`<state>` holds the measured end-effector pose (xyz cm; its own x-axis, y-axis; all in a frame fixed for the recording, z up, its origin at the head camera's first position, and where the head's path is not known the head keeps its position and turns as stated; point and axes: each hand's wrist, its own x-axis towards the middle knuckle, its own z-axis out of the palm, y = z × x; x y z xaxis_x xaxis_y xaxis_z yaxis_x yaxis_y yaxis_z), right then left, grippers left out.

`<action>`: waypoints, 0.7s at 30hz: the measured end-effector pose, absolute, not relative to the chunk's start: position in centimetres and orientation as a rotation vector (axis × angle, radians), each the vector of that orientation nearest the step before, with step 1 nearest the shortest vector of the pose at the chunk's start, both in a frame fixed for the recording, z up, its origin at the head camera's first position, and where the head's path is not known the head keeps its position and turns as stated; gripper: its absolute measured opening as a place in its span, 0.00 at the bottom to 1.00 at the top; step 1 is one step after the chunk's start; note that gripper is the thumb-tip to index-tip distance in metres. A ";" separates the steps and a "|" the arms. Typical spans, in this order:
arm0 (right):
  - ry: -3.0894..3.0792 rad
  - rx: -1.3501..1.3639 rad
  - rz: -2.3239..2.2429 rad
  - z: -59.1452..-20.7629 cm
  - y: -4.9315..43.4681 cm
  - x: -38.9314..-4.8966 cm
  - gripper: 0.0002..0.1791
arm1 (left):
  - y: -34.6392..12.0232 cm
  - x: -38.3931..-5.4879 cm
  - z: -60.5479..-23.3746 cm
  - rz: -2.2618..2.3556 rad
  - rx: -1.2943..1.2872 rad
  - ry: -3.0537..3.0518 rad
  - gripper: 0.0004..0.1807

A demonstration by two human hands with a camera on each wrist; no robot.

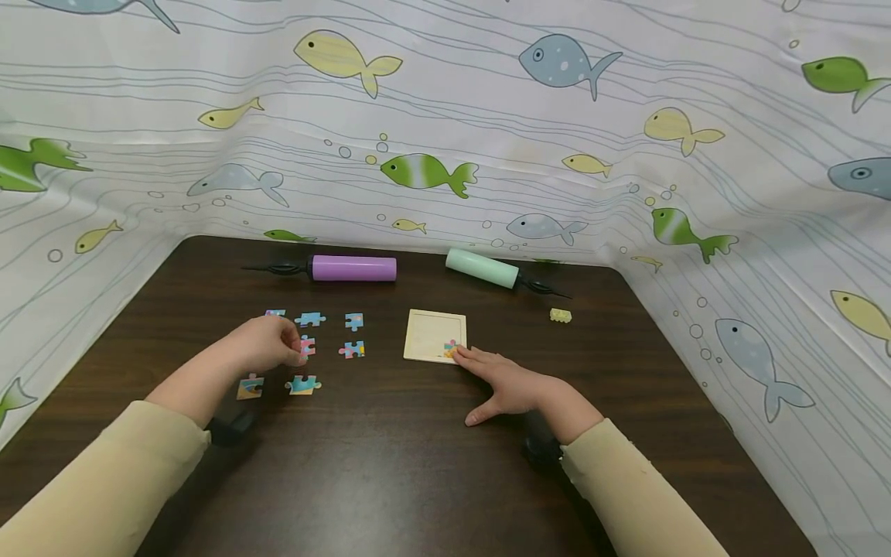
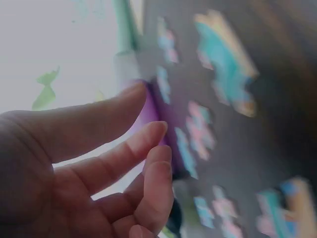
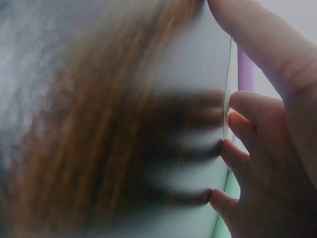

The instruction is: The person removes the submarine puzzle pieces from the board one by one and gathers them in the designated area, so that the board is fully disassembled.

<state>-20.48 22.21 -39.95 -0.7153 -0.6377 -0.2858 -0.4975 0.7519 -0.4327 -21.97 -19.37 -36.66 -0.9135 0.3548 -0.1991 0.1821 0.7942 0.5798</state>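
Observation:
My left hand [image 1: 261, 344] hovers over the loose jigsaw pieces at the left. Its thumb and bent fingers are apart with nothing between them in the left wrist view. Close to its fingertips lies a pink and blue jigsaw piece [image 1: 308, 348]; a blue edge piece [image 1: 303, 385] is just nearer to me. The right hand [image 1: 511, 383] is spread, fingertips at the lower right corner of a pale wooden puzzle tray [image 1: 435, 315]. Inside that corner sits one colourful piece [image 1: 451, 346], partly by the fingertips.
More jigsaw pieces [image 1: 353, 321] lie in loose rows at the left, one partly behind the left hand. At the back are a purple hand pump [image 1: 355, 268] and a mint green pump [image 1: 482, 268]. A small yellow block [image 1: 560, 316] lies at the right. Fish-print curtain surrounds the dark table [image 1: 390, 456].

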 end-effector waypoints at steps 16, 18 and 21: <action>2.532 -0.852 -0.465 -40.0 22.2 -20.5 0.59 | -8.1 -25.1 -36.6 0.814 0.572 2.658 0.09; 2.531 -0.848 -0.465 -40.0 22.2 -20.5 0.59 | -6.6 -25.4 -37.1 0.811 0.594 2.668 0.09; 2.532 -0.845 -0.462 -40.0 22.3 -20.5 0.59 | -4.6 -25.7 -37.5 0.823 0.609 2.673 0.09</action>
